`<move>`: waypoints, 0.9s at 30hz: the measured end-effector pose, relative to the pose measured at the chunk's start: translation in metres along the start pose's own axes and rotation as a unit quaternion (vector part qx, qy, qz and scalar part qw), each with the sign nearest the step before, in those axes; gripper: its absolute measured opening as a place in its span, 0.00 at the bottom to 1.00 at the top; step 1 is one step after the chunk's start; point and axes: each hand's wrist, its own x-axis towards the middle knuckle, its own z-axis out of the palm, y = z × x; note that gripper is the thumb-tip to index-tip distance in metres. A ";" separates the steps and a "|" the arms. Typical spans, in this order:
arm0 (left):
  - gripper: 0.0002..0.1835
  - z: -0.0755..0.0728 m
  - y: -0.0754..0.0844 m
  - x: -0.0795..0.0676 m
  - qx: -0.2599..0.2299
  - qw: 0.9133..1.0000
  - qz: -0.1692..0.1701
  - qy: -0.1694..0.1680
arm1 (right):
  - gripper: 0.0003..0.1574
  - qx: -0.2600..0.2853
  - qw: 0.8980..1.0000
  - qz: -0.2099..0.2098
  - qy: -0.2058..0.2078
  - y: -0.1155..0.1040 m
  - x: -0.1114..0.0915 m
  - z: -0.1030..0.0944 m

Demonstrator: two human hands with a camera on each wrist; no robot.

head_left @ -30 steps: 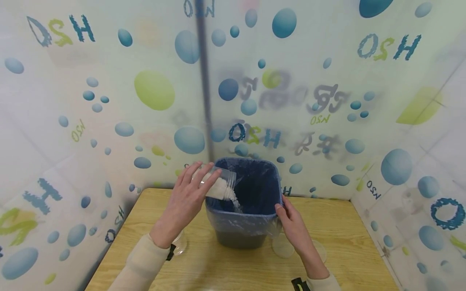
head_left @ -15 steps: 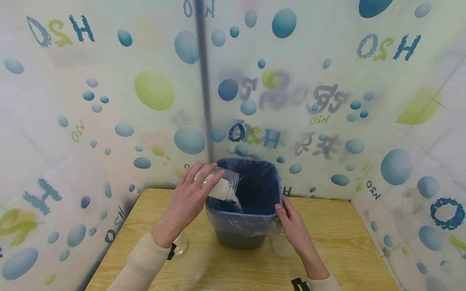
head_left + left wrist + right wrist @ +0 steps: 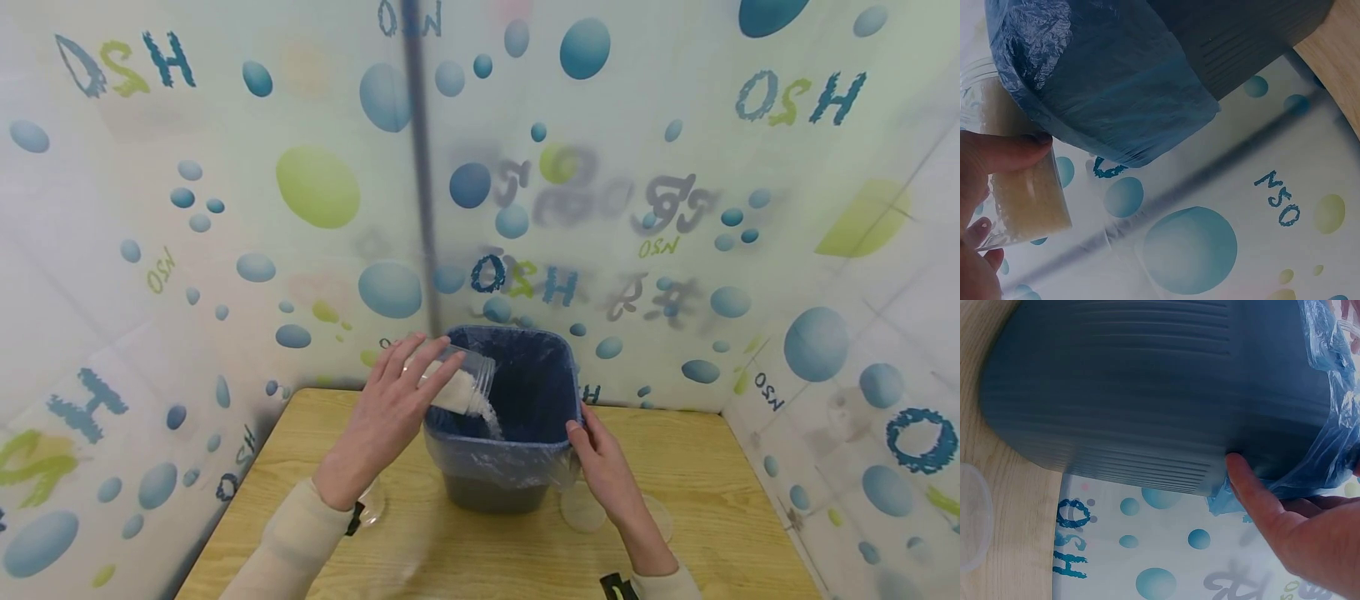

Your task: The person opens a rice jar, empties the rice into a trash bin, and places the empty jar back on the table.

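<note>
My left hand (image 3: 386,408) grips a clear jar (image 3: 456,392), tipped sideways with its mouth over the bin. White granules (image 3: 491,419) spill from the mouth into it. In the left wrist view, the thumb lies across the jar (image 3: 1032,194), which still holds a good amount of the granules. The dark blue trash bin (image 3: 497,493) stands upright on the table, a thin plastic liner (image 3: 495,463) folded over its rim. My right hand (image 3: 609,471) holds the bin's right front rim corner; in the right wrist view one finger rests against the bin's side (image 3: 1141,394).
Two clear round lids lie on the wooden table (image 3: 697,467) near the right hand, one (image 3: 583,508) beside the bin. A clear round object (image 3: 371,502) sits partly behind the left wrist. A patterned curtain (image 3: 637,117) closes in the back and sides.
The left hand and jar have shifted slightly right, further over the bin's opening. Granules keep falling from the jar. The right hand and the bin stay where they were.
</note>
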 end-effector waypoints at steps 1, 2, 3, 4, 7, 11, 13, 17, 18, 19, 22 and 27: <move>0.43 0.000 0.000 0.000 0.001 1.000 0.001 0.000 | 0.41 0.000 1.000 0.000 0.000 0.000 0.000 0.000; 0.43 0.000 0.000 0.000 0.002 1.000 0.001 0.001 | 0.41 0.001 1.000 0.000 0.000 0.000 0.000 0.000; 0.42 0.000 0.000 0.000 0.003 1.000 0.002 0.001 | 0.41 0.001 1.000 0.000 0.000 0.000 0.000 0.000; 0.42 0.000 0.001 0.001 0.003 1.000 0.002 0.001 | 0.41 0.001 1.000 0.000 0.000 0.001 0.000 0.000; 0.43 -0.001 0.001 0.001 0.003 1.000 0.001 0.000 | 0.41 0.001 1.000 0.000 0.000 0.001 0.000 0.000; 0.45 -0.001 0.001 0.001 0.000 1.000 0.004 -0.003 | 0.41 0.000 1.000 -0.001 0.000 0.001 0.000 0.000; 0.45 -0.002 0.001 0.001 -0.002 1.000 0.004 -0.005 | 0.41 0.001 1.000 -0.001 0.000 0.000 0.000 0.000; 0.45 -0.002 0.001 0.002 -0.004 1.000 0.007 -0.006 | 0.40 0.000 1.000 -0.002 0.000 0.000 0.000 0.000; 0.46 -0.003 0.001 0.002 -0.004 1.000 0.007 -0.006 | 0.41 0.000 1.000 -0.002 0.000 0.000 0.000 0.000; 0.46 -0.003 0.001 0.002 -0.003 1.000 0.008 -0.006 | 0.41 -0.001 1.000 -0.001 0.000 0.000 0.000 0.000; 0.46 -0.003 0.001 0.003 -0.002 1.000 0.010 -0.006 | 0.41 -0.001 1.000 -0.001 0.000 0.000 0.000 0.000; 0.46 -0.003 0.002 0.004 -0.008 1.000 0.012 -0.012 | 0.40 0.002 1.000 -0.004 0.000 -0.001 -0.001 0.000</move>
